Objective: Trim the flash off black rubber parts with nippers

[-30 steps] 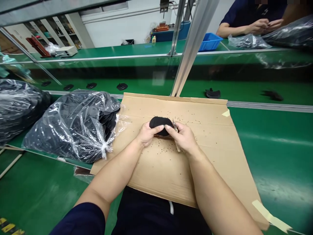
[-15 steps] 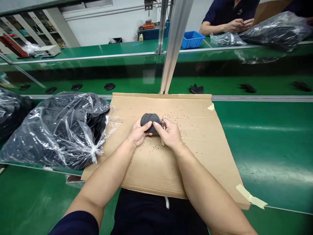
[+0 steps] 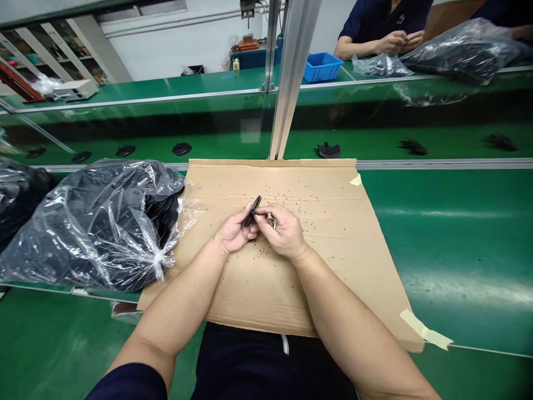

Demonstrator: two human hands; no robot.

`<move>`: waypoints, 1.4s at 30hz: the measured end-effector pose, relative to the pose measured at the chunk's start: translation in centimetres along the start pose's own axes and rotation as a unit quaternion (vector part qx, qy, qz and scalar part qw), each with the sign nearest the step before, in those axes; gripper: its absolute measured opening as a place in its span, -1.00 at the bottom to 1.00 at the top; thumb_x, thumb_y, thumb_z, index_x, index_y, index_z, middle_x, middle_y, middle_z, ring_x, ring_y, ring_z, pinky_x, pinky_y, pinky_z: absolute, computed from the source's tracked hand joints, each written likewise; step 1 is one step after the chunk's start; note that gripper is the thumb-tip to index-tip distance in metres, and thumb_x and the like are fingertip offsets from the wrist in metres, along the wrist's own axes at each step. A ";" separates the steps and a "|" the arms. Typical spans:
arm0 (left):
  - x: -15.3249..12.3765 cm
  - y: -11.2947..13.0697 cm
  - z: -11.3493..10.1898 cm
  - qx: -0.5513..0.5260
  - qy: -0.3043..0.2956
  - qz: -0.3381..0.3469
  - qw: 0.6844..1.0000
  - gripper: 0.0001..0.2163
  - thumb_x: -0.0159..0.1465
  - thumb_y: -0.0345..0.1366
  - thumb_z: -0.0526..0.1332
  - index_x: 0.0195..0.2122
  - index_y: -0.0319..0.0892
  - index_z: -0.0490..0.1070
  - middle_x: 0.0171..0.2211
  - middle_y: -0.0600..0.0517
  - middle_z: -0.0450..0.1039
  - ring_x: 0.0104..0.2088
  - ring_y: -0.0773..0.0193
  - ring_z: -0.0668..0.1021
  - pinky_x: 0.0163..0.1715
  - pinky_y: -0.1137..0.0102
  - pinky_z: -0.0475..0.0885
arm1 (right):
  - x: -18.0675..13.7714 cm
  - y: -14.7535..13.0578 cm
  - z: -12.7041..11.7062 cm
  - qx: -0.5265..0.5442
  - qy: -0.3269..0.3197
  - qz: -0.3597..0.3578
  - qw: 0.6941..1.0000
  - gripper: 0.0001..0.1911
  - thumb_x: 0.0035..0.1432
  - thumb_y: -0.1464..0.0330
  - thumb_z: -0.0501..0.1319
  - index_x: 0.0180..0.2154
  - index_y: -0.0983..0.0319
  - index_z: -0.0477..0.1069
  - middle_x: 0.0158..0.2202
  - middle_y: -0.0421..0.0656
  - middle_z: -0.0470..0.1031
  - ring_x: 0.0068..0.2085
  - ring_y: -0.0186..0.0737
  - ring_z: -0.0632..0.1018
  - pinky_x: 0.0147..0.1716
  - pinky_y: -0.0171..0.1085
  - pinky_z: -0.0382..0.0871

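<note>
My left hand (image 3: 233,232) grips a flat black round piece (image 3: 252,210), turned edge-on so only its thin rim shows. My right hand (image 3: 282,230) pinches the same piece from the right and also holds a small metal tool (image 3: 272,221) in its fingers. Both hands rest over a brown cardboard sheet (image 3: 333,244) sprinkled with tiny black crumbs.
A clear plastic bag of black pieces (image 3: 100,222) lies left of the cardboard, with another bag (image 3: 16,191) further left. Black pieces (image 3: 328,150) ride on the green conveyor behind an aluminium post (image 3: 287,83). Across it a person's hands (image 3: 397,40) work near a blue bin (image 3: 322,65).
The black piece has been rotated from face-on to edge-on between my hands. The view shifted slightly; my hands stay at the same spot on the cardboard.
</note>
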State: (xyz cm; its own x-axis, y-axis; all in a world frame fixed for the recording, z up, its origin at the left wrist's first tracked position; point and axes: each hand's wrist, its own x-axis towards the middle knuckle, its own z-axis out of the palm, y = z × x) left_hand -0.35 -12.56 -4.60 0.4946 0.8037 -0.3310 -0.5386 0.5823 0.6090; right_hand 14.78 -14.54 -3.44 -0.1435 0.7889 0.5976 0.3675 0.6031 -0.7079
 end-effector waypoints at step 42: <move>0.1 -0.2 -1.5 0.307 -0.011 0.412 0.858 -0.64 -0.02 -0.37 0.47 -0.45 -0.20 0.22 -0.33 0.07 0.31 -0.23 0.28 0.49 -0.10 0.28 0.44 | 0.8 0.4 -0.1 0.469 0.023 0.469 0.748 -0.81 -0.11 0.46 0.28 -0.34 0.31 0.44 -0.60 -0.21 0.38 -0.61 -0.39 0.34 -0.60 -0.40 0.35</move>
State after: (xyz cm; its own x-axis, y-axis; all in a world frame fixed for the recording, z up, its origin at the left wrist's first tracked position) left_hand -1.20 -12.41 -5.82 0.1345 0.9046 0.4044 -0.2544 -0.3629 0.8964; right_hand 14.91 -13.71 -3.23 -0.1872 0.9248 -0.3311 -0.5221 -0.3792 -0.7640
